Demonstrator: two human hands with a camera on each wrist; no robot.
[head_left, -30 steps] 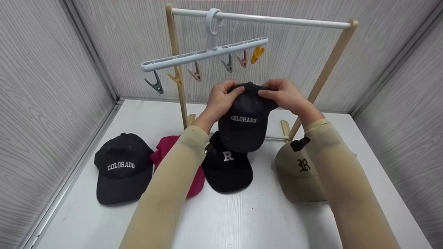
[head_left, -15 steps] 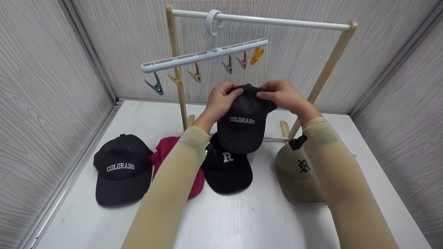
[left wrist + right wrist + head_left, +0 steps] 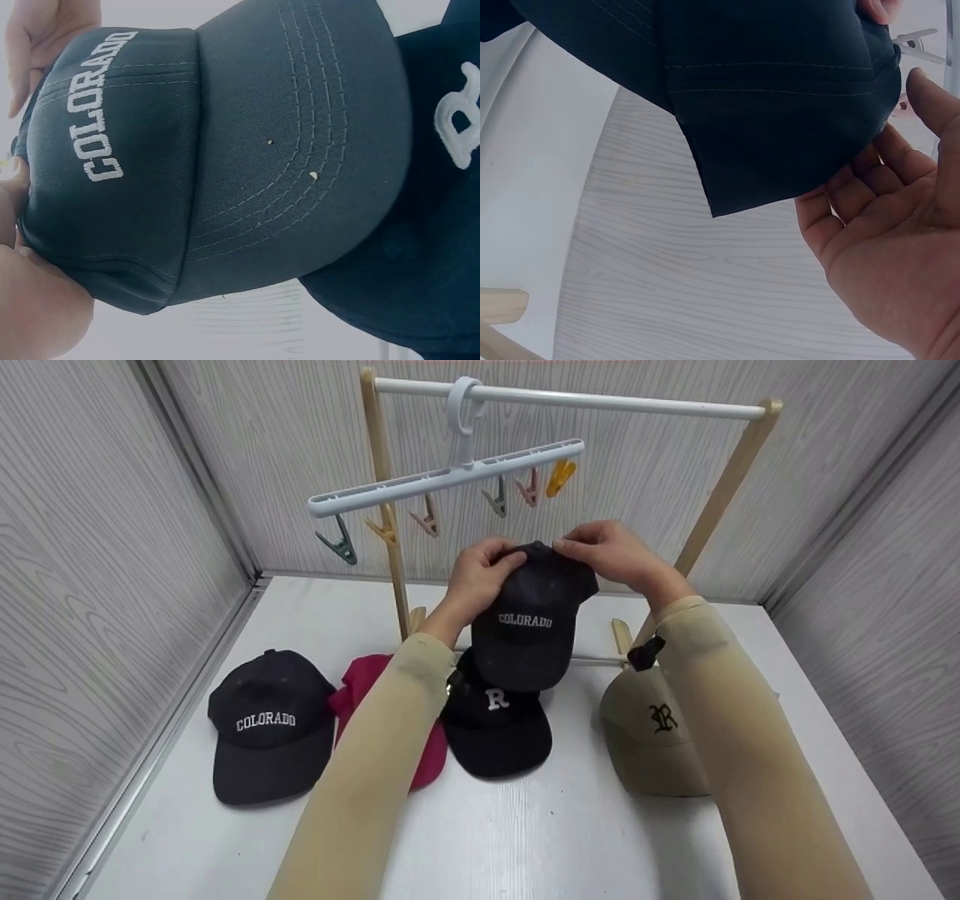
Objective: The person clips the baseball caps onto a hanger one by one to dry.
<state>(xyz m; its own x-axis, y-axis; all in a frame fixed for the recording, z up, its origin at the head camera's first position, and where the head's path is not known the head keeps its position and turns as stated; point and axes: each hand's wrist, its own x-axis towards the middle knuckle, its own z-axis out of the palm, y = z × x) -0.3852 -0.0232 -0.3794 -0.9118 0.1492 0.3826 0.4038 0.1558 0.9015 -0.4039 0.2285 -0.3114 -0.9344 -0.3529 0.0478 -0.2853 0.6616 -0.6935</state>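
A dark baseball cap (image 3: 525, 592) lettered COLORADO is held up at mid-scene, brim down. My left hand (image 3: 480, 574) pinches the left of its crown, thumb in front and fingers behind. In the left wrist view, the cap's brim (image 3: 300, 135) fills the middle, with white specks on it. At the crown's right side is my right hand (image 3: 611, 555). From the right wrist, that hand (image 3: 900, 262) shows its fingers touching the cap's back, while the thumb stands off the fabric. Behind and below, a black cap (image 3: 496, 735) with a white R is partly hidden.
A white clip hanger (image 3: 442, 480) with several coloured clips hangs from the rack's white bar (image 3: 622, 401). Another COLORADO cap (image 3: 270, 727), a red cap (image 3: 431, 757) and an olive cap (image 3: 645, 735) lie on the white table (image 3: 525, 840). Panels enclose the sides and back.
My right hand has shifted up along the crown, and its thumb has come away from the cap's front. The left hand and the held cap have stayed nearly in place.
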